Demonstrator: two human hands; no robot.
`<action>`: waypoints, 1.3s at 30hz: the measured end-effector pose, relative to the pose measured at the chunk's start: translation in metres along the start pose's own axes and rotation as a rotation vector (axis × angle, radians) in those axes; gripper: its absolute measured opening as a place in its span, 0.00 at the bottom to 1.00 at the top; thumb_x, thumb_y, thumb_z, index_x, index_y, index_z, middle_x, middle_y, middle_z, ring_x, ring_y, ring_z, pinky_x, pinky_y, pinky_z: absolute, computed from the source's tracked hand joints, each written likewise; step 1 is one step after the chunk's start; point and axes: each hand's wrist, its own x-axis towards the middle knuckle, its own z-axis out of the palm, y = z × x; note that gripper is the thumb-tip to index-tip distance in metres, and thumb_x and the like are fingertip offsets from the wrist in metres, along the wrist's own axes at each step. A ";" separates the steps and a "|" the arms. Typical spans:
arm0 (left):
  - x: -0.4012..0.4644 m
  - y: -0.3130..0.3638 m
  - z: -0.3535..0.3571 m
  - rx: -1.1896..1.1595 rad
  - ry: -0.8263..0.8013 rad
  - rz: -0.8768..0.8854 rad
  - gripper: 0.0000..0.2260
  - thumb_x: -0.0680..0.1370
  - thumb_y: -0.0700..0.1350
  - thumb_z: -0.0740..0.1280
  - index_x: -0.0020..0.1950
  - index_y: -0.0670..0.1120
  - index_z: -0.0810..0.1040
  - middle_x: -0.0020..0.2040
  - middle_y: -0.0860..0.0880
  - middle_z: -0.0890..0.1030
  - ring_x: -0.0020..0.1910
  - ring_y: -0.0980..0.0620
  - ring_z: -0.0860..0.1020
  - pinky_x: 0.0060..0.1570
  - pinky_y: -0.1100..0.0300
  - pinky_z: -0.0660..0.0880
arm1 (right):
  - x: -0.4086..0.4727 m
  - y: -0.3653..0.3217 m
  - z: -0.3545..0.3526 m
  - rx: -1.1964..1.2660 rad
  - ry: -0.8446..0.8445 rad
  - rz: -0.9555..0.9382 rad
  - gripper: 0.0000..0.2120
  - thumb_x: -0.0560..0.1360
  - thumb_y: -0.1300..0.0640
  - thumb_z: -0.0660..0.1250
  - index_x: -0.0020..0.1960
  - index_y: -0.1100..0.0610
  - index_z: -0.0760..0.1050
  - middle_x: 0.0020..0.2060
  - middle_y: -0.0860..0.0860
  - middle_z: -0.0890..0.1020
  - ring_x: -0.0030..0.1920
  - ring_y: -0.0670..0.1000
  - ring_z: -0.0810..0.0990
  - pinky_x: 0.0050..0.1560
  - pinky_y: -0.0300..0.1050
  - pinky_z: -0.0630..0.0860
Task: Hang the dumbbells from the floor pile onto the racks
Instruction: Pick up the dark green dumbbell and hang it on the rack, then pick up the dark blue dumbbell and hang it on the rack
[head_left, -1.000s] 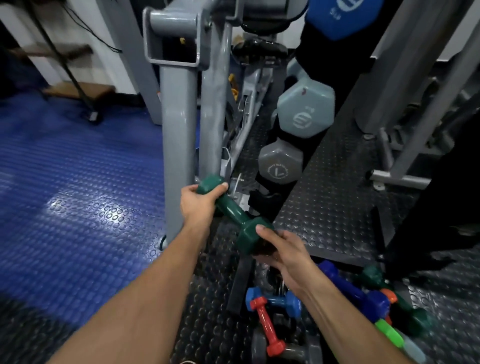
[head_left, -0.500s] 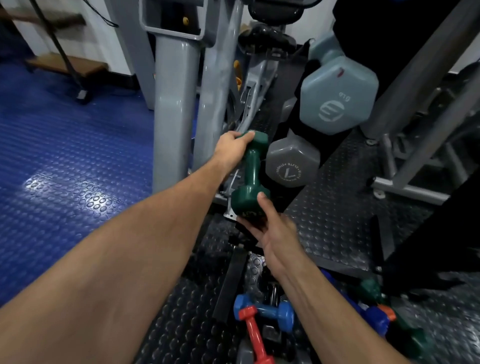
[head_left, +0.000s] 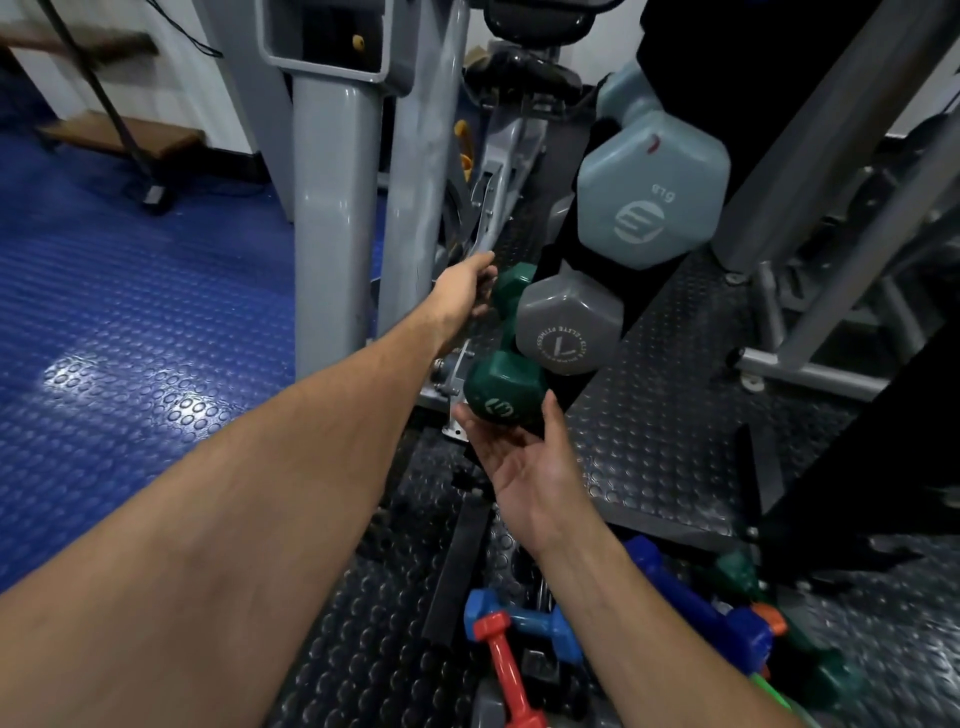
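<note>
Both ends of the likely heavy, stiff green dumbbell beside the grey dumbbell were gripped, left hand far, right hand near.

A gym: racked hex dumbbells, grey machine frames, studded rubber flooring.

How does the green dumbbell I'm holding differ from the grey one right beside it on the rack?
The green dumbbell has a smaller head than the grey dumbbell. The green dumbbell carries a small white mark; the grey dumbbell shows a V ringed with lettering. The right hand cups the green dumbbell's near head, with the left hand at its far head; neither hand holds the grey dumbbell. Both have faceted heads.
</note>
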 end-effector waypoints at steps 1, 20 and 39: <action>-0.001 0.000 0.000 0.002 -0.005 -0.014 0.13 0.84 0.52 0.60 0.49 0.45 0.79 0.44 0.48 0.77 0.42 0.52 0.74 0.40 0.61 0.68 | -0.001 0.001 -0.001 0.044 -0.005 0.007 0.31 0.84 0.41 0.58 0.71 0.68 0.71 0.61 0.69 0.82 0.63 0.64 0.83 0.65 0.53 0.80; -0.027 -0.009 0.029 -0.032 -0.107 -0.042 0.12 0.86 0.48 0.60 0.53 0.47 0.83 0.32 0.53 0.84 0.37 0.53 0.81 0.39 0.62 0.76 | 0.012 -0.007 -0.008 -0.073 0.242 -0.102 0.23 0.76 0.45 0.74 0.59 0.62 0.75 0.59 0.64 0.83 0.56 0.64 0.86 0.58 0.57 0.84; -0.111 -0.105 0.017 -0.186 0.226 -0.001 0.29 0.79 0.66 0.60 0.73 0.49 0.77 0.70 0.52 0.79 0.67 0.55 0.76 0.71 0.53 0.67 | -0.068 -0.031 -0.102 -0.896 0.218 -0.016 0.18 0.81 0.34 0.60 0.62 0.45 0.72 0.60 0.49 0.83 0.60 0.48 0.83 0.66 0.51 0.78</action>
